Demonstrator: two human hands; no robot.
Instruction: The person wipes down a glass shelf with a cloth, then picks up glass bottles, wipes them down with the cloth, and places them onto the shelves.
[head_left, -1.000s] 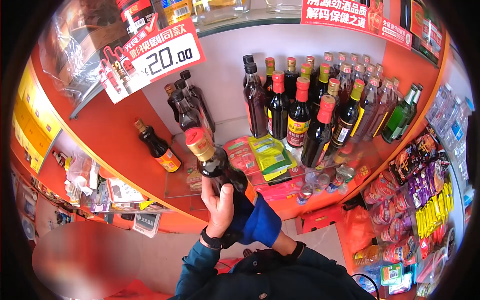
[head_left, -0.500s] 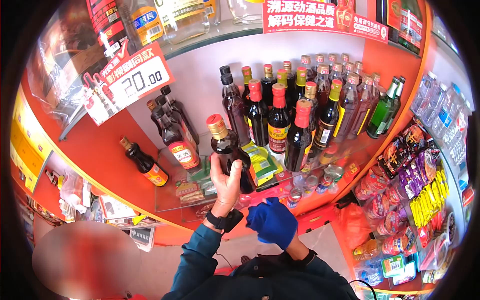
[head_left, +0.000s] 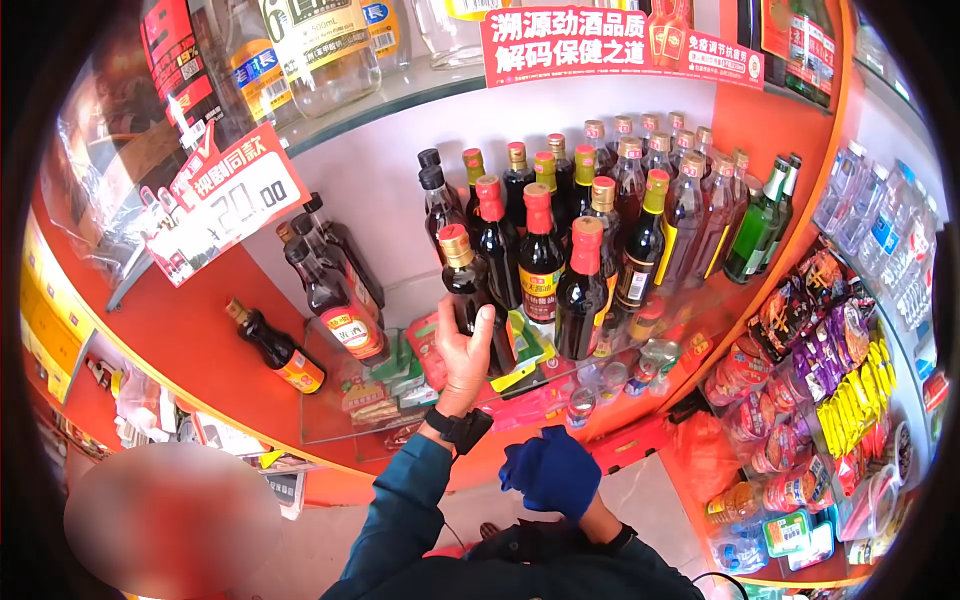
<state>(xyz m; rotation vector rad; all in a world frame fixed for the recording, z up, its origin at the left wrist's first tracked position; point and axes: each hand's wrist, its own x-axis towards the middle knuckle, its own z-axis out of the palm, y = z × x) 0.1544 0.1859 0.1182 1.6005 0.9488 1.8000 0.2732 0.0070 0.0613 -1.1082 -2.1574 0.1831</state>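
My left hand (head_left: 466, 352), bare and with a black watch at the wrist, is wrapped round a dark sauce bottle (head_left: 463, 277) with a red-and-gold cap. The bottle is nearly upright at the front of the glass shelf (head_left: 330, 425); whether its base touches the shelf cannot be seen. My right hand (head_left: 552, 474) is covered in blue fabric that looks like a glove. It is closed below the shelf edge, and anything inside it is hidden. Beside the held bottle stand a red-capped soy sauce bottle (head_left: 540, 262) and another red-capped bottle (head_left: 583, 295).
Several dark bottles (head_left: 688, 215) stand in rows behind. At the left are a labelled bottle (head_left: 348, 318) and a small sauce bottle (head_left: 275, 350). Flat packets (head_left: 400, 370) and small jars (head_left: 655, 360) lie lower down. A price sign (head_left: 230, 205) hangs at upper left; snack packs (head_left: 850, 395) fill the right shelf.
My left hand has moved the sauce bottle away from me, closer to the bottle rows. My right hand stays closed, slightly lower in view. The view has shifted a little.
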